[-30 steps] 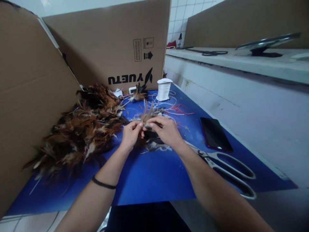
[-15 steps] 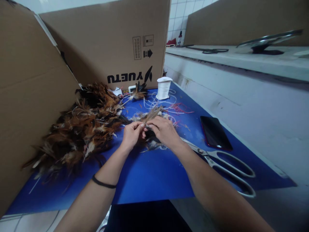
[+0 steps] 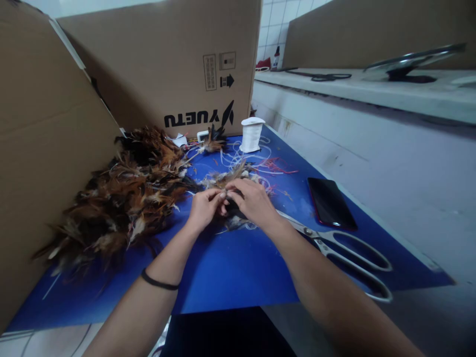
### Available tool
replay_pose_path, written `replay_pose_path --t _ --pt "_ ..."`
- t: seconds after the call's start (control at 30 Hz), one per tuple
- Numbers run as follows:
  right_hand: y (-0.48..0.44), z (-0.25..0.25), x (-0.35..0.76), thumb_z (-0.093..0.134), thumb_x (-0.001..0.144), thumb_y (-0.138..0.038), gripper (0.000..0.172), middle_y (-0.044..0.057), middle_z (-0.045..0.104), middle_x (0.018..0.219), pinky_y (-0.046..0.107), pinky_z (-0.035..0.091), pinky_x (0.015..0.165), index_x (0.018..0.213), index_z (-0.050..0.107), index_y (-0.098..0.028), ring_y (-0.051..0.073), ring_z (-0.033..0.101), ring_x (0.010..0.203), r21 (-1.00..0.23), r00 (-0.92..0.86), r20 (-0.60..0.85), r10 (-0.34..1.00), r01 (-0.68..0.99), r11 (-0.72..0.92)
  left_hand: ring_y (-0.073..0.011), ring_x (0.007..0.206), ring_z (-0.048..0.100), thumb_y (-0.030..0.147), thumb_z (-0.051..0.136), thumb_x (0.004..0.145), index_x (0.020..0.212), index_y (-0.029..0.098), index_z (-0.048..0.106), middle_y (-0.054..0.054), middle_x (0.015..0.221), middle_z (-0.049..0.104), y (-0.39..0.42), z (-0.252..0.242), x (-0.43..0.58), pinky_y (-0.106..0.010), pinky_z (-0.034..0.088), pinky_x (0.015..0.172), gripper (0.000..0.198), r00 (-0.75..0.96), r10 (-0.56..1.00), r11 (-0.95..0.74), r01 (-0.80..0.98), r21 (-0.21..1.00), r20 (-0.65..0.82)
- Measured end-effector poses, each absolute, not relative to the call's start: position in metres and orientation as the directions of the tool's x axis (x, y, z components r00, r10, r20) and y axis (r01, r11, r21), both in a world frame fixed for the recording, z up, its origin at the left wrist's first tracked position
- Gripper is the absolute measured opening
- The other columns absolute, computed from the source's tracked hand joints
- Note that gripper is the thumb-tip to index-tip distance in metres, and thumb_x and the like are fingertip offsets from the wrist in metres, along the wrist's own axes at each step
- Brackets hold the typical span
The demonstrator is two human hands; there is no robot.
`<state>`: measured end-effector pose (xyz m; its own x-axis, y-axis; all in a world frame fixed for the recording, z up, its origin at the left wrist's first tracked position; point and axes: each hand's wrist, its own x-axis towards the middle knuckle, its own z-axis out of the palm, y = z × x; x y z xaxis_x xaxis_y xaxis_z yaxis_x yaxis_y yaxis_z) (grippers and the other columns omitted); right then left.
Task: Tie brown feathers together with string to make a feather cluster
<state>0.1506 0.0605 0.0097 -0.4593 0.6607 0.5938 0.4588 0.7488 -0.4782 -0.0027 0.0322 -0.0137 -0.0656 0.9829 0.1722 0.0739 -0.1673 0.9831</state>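
Note:
Above the middle of the blue table point(image 3: 208, 277), my left hand point(image 3: 204, 208) and my right hand point(image 3: 253, 201) meet fingertip to fingertip. Both are closed in a pinch on a small brown feather bunch point(image 3: 235, 172), whose tips point away from me. The exact spot where the fingers grip it is mostly hidden. Loose dark and pale feathers point(image 3: 240, 221) lie under and behind the hands. Large scissors point(image 3: 308, 232) rest beside my right wrist, their blades partly behind it. To the left of my left hand spreads a big pile of brown and black feathers point(image 3: 137, 191).
A spool of white cord point(image 3: 252, 136) stands at the back, with loose white cord and red threads point(image 3: 277, 166) around it. A dark phone point(image 3: 331, 203) lies at the right. Cardboard walls point(image 3: 148, 64) close off the left and back; a ledge point(image 3: 372, 94) runs along the right.
My hands stay together in nearly the same place. The brown feather tips between them have shifted slightly; the fingers have moved only a little.

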Motion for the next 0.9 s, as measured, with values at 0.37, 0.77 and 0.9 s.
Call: replay_pose_path --t 0.37,0.77,0.9 --pt "0.059 0.017 0.149 0.056 0.079 -0.017 0.014 0.004 0.064 0.090 0.029 0.046 0.074 0.091 0.062 -0.021 0.017 0.059 0.082 -0.632 -0.261 0.645 0.718 0.345 0.694 -0.0083 0.040 0.052 0.041 0.070 0.067 0.070 0.013 0.062 -0.002 0.058 0.064 0.030 -0.006 -0.001 -0.020 0.044 0.041 0.030 -0.096 0.993 -0.069 -0.076 0.995 0.062" --pt "0.072 0.012 0.152 0.054 0.082 -0.039 0.023 0.002 0.063 0.074 0.027 0.047 0.059 0.089 0.061 -0.018 0.014 0.057 0.062 -0.906 -0.067 0.417 0.906 0.047 0.420 -0.0061 0.045 0.052 0.040 0.073 0.065 0.072 0.011 0.060 -0.003 0.065 0.065 0.033 -0.004 -0.010 -0.019 0.045 0.046 0.032 -0.201 0.979 -0.074 -0.286 0.955 0.015" --pt "0.070 0.008 0.149 0.056 0.080 -0.033 0.017 0.001 0.065 0.075 0.028 0.046 0.062 0.086 0.063 -0.019 0.014 0.058 0.063 -0.886 -0.143 0.418 0.897 0.152 0.438 -0.0060 0.047 0.053 0.040 0.073 0.065 0.074 0.012 0.060 -0.003 0.065 0.065 0.035 -0.003 -0.016 -0.018 0.044 0.046 0.033 -0.254 0.967 -0.117 -0.328 0.938 0.032"
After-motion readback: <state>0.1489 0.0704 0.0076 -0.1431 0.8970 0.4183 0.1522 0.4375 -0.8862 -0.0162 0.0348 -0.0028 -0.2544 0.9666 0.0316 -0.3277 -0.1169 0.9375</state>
